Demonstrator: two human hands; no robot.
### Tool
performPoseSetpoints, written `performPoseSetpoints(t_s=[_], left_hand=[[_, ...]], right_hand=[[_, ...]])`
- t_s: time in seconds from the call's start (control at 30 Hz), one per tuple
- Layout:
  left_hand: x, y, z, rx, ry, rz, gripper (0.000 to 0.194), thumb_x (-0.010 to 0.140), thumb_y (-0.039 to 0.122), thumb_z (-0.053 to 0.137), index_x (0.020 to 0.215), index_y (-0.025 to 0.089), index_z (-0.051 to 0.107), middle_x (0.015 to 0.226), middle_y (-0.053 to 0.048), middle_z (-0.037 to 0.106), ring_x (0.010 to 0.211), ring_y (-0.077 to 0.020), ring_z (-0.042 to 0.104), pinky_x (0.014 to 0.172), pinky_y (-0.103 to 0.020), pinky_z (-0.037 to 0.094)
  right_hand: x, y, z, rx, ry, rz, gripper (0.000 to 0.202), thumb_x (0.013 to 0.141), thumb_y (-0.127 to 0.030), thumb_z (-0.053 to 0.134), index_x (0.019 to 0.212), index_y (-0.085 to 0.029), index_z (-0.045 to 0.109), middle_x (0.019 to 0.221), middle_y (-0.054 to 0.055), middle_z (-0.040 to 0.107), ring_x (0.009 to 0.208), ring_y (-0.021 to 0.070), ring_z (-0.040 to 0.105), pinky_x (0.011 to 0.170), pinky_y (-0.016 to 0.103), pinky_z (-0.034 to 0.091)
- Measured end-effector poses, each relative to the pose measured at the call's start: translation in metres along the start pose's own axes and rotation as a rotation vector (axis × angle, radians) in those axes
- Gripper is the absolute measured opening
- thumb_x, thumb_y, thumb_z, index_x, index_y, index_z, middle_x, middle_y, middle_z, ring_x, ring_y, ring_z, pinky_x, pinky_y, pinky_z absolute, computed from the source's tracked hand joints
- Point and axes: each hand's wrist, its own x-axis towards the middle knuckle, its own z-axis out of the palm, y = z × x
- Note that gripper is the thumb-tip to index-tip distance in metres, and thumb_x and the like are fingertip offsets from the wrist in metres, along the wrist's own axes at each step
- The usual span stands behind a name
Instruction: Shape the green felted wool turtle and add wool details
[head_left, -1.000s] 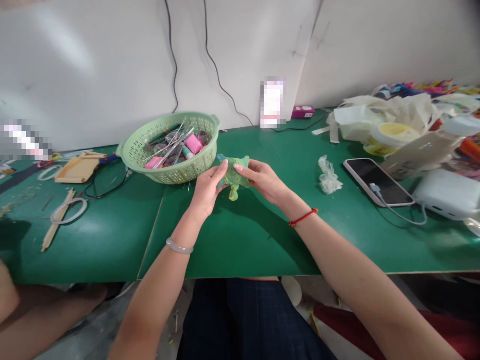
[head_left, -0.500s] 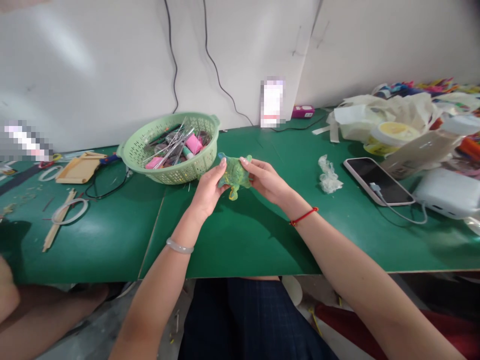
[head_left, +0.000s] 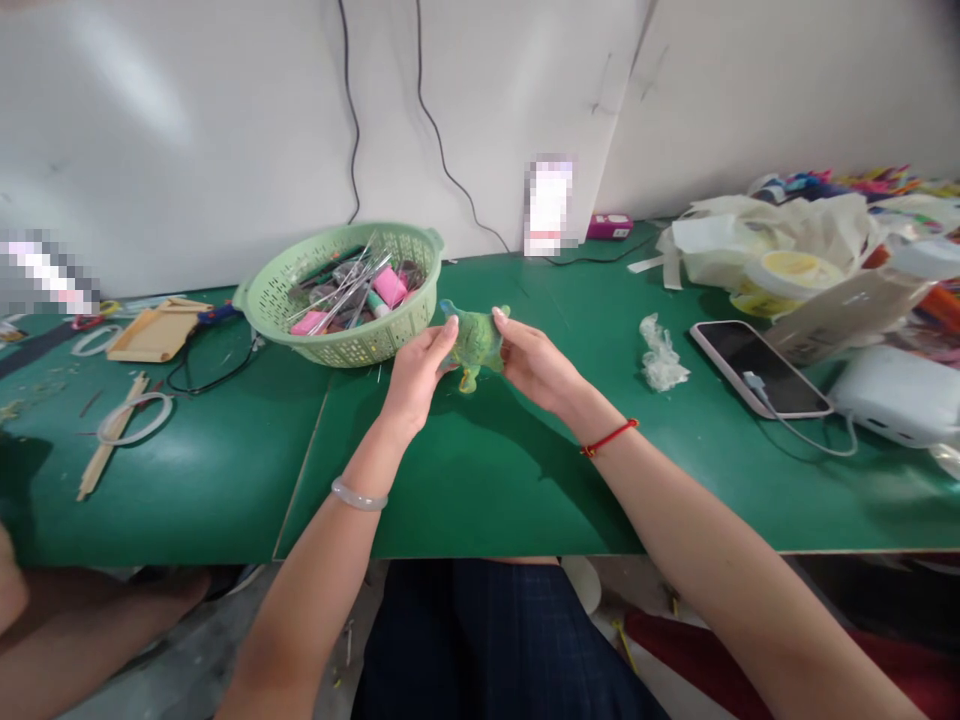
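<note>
Between my hands, above the green table (head_left: 480,510), is a small green toy turtle (head_left: 475,340) with bluish and yellow patches. Its yellowish end points down toward me. My left hand (head_left: 420,373) pinches its left side, thumb on top and fingers underneath. On the other side, my right hand (head_left: 536,362) grips the right edge the same way. The fingers below the toy are partly hidden. Just behind my left hand stands a pale green plastic basket (head_left: 352,345) holding thin metal rods, pink pieces and other small items.
Crumpled clear plastic (head_left: 662,355) lies right of my hands, then a phone (head_left: 761,368) with a cable and a white device (head_left: 900,390). Farther back are plastic bags (head_left: 795,225) and a yellow-lidded tub (head_left: 795,275). At left are a tan tray (head_left: 157,332), a white ring (head_left: 135,418) and someone's leg.
The toy has tilted slightly in my hands, and more of its rounded back shows. Both hands keep their hold; the view has shifted a little.
</note>
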Motion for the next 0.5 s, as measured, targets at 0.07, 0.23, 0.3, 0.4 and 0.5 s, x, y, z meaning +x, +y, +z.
performPoseSetpoints(t_s=[0.07,0.23,0.3,0.4,0.5], left_hand=[[0.0007,-0.0006,-0.0004,0.002,0.026,0.026,0.047,0.072,0.063,0.089,0.091,0.022,0.080,0.097,-0.005,0.079,0.101,-0.0233,0.072,0.079,-0.031,0.054],[0.0010,-0.0018,-0.0018,0.021,0.067,-0.002,0.046,0.068,0.063,0.091,0.083,0.021,0.078,0.086,-0.004,0.077,0.092,-0.0193,0.072,0.077,-0.028,0.055],[0.0006,-0.0014,-0.0017,0.023,0.056,-0.013,0.047,0.068,0.063,0.091,0.084,0.021,0.079,0.086,-0.004,0.077,0.090,-0.0183,0.072,0.076,-0.028,0.055],[-0.0001,-0.0006,-0.0012,0.017,0.039,-0.010,0.049,0.067,0.064,0.091,0.085,0.020,0.079,0.088,-0.004,0.077,0.089,-0.0178,0.072,0.075,-0.027,0.056],[-0.0008,-0.0006,-0.0008,0.015,0.024,-0.005,0.049,0.067,0.065,0.091,0.084,0.020,0.078,0.086,-0.004,0.077,0.086,-0.0170,0.071,0.074,-0.026,0.056]], right_hand=[[0.0005,0.0012,-0.0021,0.007,0.040,0.010,0.042,0.075,-0.063,0.088,0.086,-0.024,0.077,0.093,0.004,0.079,0.100,0.0227,0.073,0.094,0.039,0.059],[0.0014,0.0003,-0.0036,0.069,0.022,0.023,0.039,0.074,-0.057,0.091,0.088,-0.024,0.077,0.094,0.003,0.079,0.099,0.0217,0.073,0.092,0.037,0.060],[0.0019,-0.0006,-0.0032,0.107,0.013,0.019,0.037,0.072,-0.053,0.093,0.088,-0.025,0.077,0.093,0.002,0.079,0.098,0.0212,0.073,0.092,0.037,0.060],[0.0023,-0.0013,-0.0030,0.142,0.011,0.018,0.036,0.069,-0.051,0.095,0.087,-0.025,0.077,0.090,0.000,0.079,0.091,0.0194,0.073,0.088,0.034,0.061],[0.0018,-0.0016,-0.0032,0.137,0.015,0.023,0.035,0.071,-0.051,0.094,0.085,-0.026,0.076,0.086,-0.001,0.077,0.084,0.0172,0.072,0.084,0.032,0.061]])
